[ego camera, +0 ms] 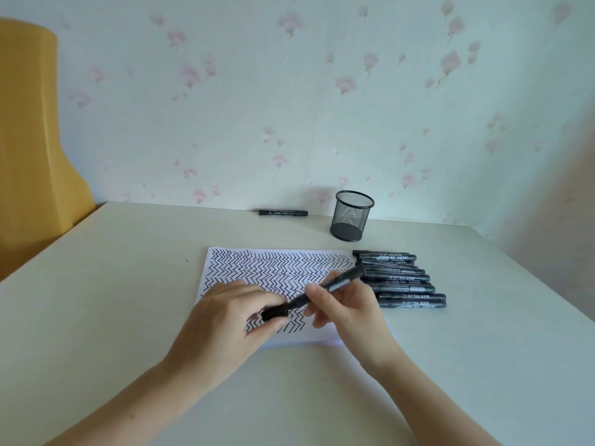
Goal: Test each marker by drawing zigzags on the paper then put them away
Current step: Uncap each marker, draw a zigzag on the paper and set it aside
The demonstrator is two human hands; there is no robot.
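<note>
Head view: right hand (346, 305) grips a black marker (335, 284) by the barrel, held tilted above the paper (277, 268). Left hand (225, 320) pinches the marker's cap (274, 313) at its lower end. Paper covered in zigzags, flat on the table (128, 284). Row of markers (402, 280) just right of it; mesh cup (351, 220) behind; single marker (283, 213) by the wall.
</note>
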